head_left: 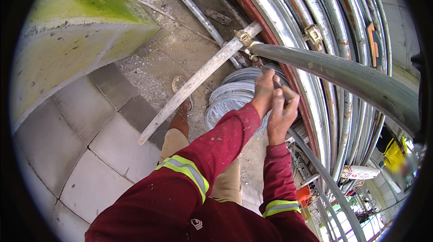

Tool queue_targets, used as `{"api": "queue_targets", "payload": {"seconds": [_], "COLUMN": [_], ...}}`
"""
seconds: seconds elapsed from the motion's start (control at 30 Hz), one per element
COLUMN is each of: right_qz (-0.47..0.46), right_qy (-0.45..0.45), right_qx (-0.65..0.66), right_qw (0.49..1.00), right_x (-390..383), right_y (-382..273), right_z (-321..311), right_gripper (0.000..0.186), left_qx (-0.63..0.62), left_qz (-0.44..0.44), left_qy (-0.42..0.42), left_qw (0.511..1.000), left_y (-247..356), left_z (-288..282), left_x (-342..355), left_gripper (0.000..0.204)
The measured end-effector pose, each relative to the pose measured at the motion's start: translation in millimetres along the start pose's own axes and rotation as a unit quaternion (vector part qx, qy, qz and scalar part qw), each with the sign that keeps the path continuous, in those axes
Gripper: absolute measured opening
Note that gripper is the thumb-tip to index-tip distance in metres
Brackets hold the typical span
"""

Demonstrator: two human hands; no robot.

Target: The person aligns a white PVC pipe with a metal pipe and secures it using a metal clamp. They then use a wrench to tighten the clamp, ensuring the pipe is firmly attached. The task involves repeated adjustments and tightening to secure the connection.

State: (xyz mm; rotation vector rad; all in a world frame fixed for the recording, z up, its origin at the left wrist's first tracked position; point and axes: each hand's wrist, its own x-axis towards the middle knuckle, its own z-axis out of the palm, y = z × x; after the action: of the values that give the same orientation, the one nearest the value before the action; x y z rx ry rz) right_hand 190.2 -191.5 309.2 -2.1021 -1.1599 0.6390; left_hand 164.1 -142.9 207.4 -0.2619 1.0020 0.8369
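Note:
Both my hands are closed, one above the other, on a wrench (257, 63) with a worn metal head. My left hand (264, 91) grips it nearer the head, and my right hand (283, 115) wraps round the handle below. The wrench head reaches up to a scaffold coupler (251, 48) at the end of a thick grey pipe (333, 67). Beside it, a second coupler (244, 37) clasps a pale, dusty scaffold tube (198, 82) that slants down to the left. My fingers hide most of the handle.
Under my hands lies a coil of grey wire (228, 102). Many steel pipes (315, 12) are stacked at the right behind a red bar (295, 88). A mossy concrete block (81, 39) stands at the left, above grey tiles (94, 163). An orange bucket (303, 195) sits lower right.

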Motion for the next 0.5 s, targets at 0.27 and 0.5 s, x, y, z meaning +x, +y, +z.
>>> {"api": "queue_targets", "payload": {"seconds": [0.27, 0.5], "right_qz": [-0.152, -0.152], "right_qy": [-0.099, -0.019], "right_qx": [-0.032, -0.081], "right_qw": [0.983, 0.985], "right_x": [-74, -9], "right_y": [20, 15], "right_z": [26, -9], "right_gripper": [0.035, 0.024], "left_qx": [0.051, 0.021], "left_qz": [-0.059, -0.026], "left_qy": [-0.070, 0.051], "left_qw": [0.994, 0.998], "left_y": [44, 1], "left_z": [-59, 0], "left_x": [-37, -12], "left_gripper": [0.033, 0.030]}}
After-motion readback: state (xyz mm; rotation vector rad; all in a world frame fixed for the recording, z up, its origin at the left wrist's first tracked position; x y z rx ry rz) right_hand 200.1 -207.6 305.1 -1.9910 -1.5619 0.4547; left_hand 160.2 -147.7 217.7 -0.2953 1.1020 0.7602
